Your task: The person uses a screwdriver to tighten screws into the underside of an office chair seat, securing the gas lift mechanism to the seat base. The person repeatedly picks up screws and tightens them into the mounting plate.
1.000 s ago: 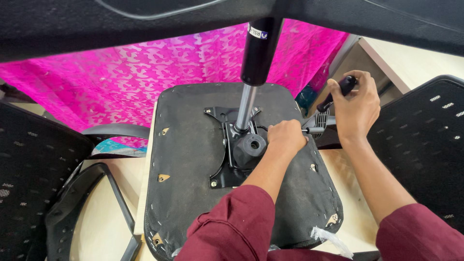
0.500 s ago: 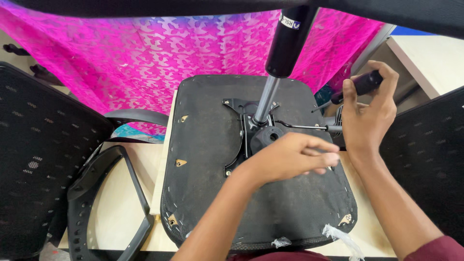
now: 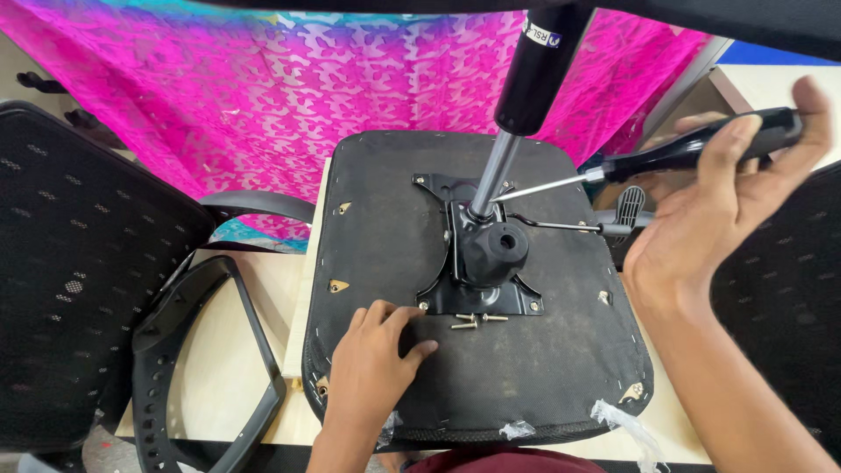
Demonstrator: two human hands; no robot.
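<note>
An upturned black chair seat lies on a pale surface, its underside facing up. At its centre sits a black metal mechanism plate with a gas-lift cylinder rising toward twelve o'clock.

A second ago both hands were up at the mechanism: the left one rested on the hub beside the cylinder, and the right one gripped the tool close to the lever at about two o'clock. Half a second ago the left hand was stretched across the seat toward the right edge. Now the left hand has drawn back to about seven o'clock of the plate and lies on the seat fabric, fingers loosely curled and pressing down, holding nothing that I can see. Its fingertips sit just beside two or three loose screws that lie at the plate's lower edge, at six o'clock.

The right hand has lifted clear to about three o'clock and is wrapped around the black handle of a screwdriver, thumb up and fingers closed on it. The metal shaft points toward nine o'clock, its tip near the base of the cylinder but apart from any screw head. The tool is thus off the fasteners.

A black armrest loop lies at eight o'clock, mesh chair backs flank both sides, and pink patterned cloth hangs behind.
</note>
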